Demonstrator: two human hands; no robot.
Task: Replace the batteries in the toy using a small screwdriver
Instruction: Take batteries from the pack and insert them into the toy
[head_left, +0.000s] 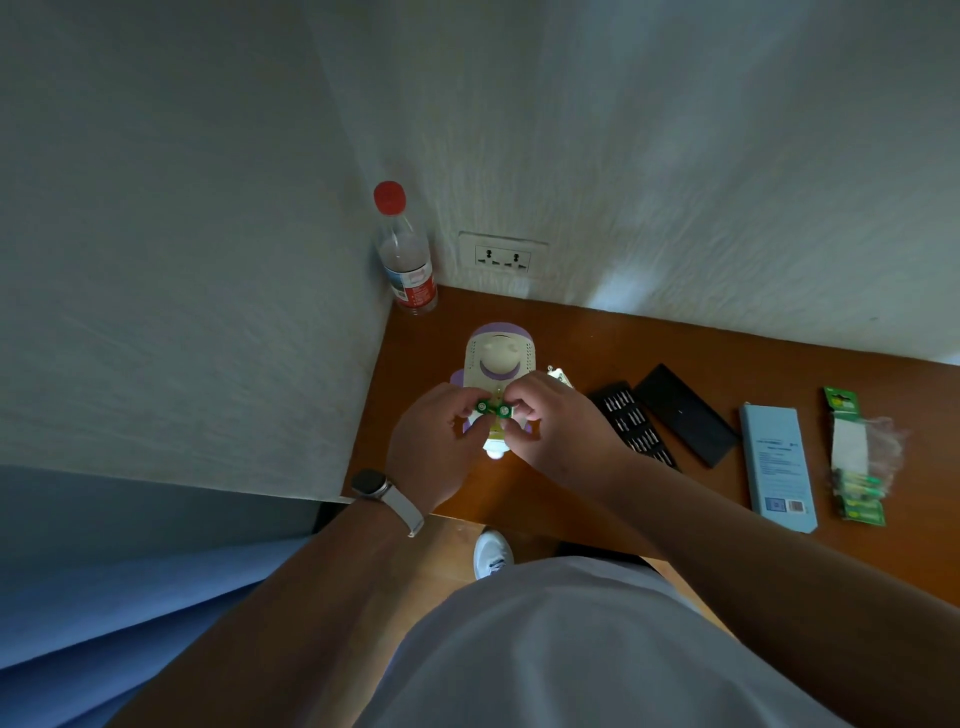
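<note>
A cream and purple toy lies on its front on the brown desk, in the corner by the walls. Over its lower half, my left hand and my right hand pinch the two ends of a pair of green batteries held side by side. A small cream piece, perhaps the battery cover, lies just right of the toy. The open screwdriver bit case sits to the right. No screwdriver handle is visible.
A water bottle with a red cap stands in the corner beside a wall socket. The black case lid, a light blue box and a green battery pack lie further right. The desk's front edge runs under my wrists.
</note>
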